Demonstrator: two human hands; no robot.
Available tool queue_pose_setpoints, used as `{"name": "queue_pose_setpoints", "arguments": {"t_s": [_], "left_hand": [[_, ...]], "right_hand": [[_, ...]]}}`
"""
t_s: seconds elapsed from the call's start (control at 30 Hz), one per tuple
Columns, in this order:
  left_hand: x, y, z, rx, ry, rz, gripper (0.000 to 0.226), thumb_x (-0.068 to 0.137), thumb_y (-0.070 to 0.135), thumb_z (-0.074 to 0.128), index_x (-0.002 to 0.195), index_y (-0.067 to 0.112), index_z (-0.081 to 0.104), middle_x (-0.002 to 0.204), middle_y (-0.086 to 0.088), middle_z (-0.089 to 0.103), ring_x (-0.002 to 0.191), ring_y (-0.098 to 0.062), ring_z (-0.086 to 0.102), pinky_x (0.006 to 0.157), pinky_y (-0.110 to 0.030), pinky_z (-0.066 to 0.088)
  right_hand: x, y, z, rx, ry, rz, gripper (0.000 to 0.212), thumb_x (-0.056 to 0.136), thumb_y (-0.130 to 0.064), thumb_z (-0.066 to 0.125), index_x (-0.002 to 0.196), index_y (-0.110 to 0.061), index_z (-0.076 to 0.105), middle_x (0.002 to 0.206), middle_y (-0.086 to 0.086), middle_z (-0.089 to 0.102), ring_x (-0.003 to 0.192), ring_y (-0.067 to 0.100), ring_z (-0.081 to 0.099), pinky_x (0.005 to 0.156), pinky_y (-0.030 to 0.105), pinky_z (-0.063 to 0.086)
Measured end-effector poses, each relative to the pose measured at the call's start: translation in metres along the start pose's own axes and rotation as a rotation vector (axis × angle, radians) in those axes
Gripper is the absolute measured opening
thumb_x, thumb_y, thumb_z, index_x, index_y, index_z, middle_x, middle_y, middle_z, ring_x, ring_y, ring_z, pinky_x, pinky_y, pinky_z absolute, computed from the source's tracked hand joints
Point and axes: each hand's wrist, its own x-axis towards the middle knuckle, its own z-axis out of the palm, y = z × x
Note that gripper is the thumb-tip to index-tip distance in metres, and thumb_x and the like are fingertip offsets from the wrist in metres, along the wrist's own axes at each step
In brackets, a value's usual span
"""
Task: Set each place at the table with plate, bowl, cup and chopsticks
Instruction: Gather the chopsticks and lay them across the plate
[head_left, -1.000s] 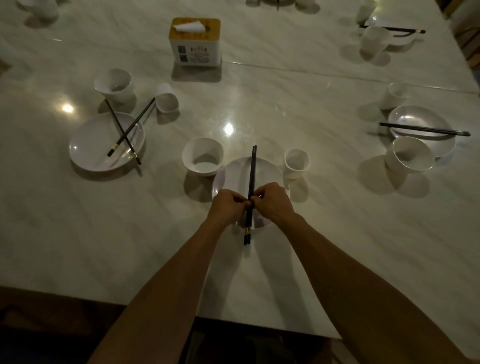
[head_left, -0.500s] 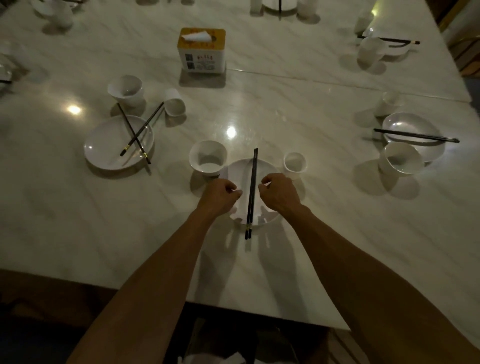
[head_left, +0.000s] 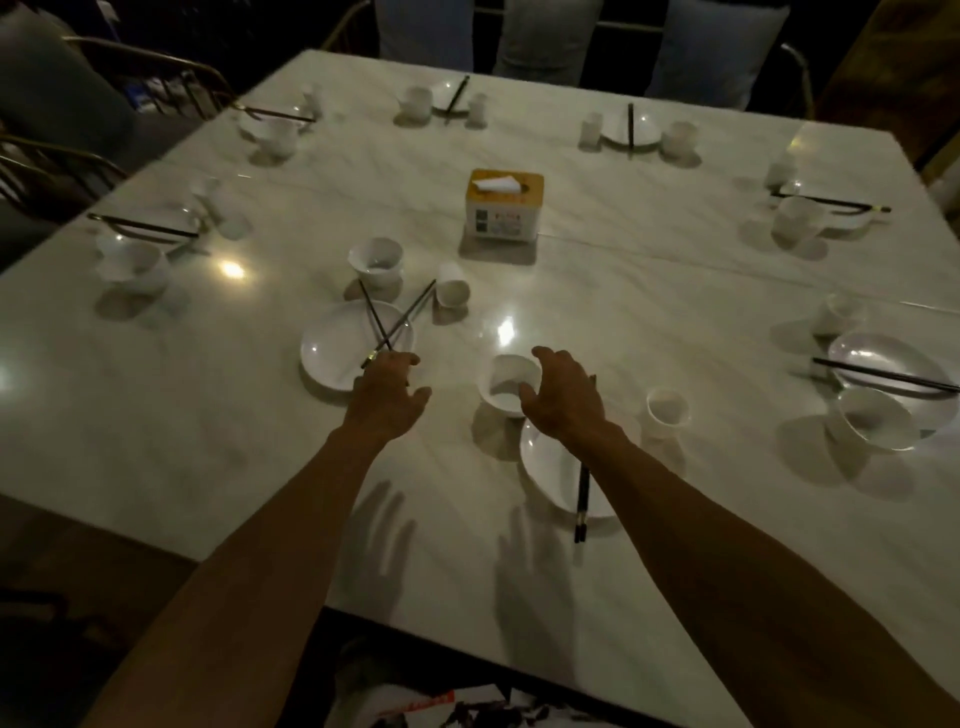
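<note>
They're off the black chopstick pair now, and it lies straight across the near white round plate, with the white ceramic bowl and small white cup either side. That place looks finished. The left hand stretches along the pale marble worktop, fingers loosely spread and empty, towards the crossed black chopsticks on the neighbouring white plate. The right hand hovers slack-fingered, holding nothing.

One head-worn wide-angle camera looks forward and down across the marble table, close above the left hand and right hand, with the tissue box beyond them.
</note>
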Motion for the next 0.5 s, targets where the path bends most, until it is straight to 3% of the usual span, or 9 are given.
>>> {"name": "queue_pose_setpoints", "arguments": {"t_s": [0.5], "left_hand": [[0.088,-0.149,-0.094,-0.019,-0.133,0.111,0.053,0.083,0.03,0.07,0.13,0.014,0.053,0.134,-0.009,0.051,0.123,-0.027,0.05,0.102,-0.042,0.041]], "right_hand": [[0.066,-0.145,0.102,0.002,0.004,0.175,0.057,0.094,-0.037,0.056,0.143,-0.016,0.038,0.14,0.012,0.045,0.128,0.029,0.044,0.102,0.042,0.043]]}}
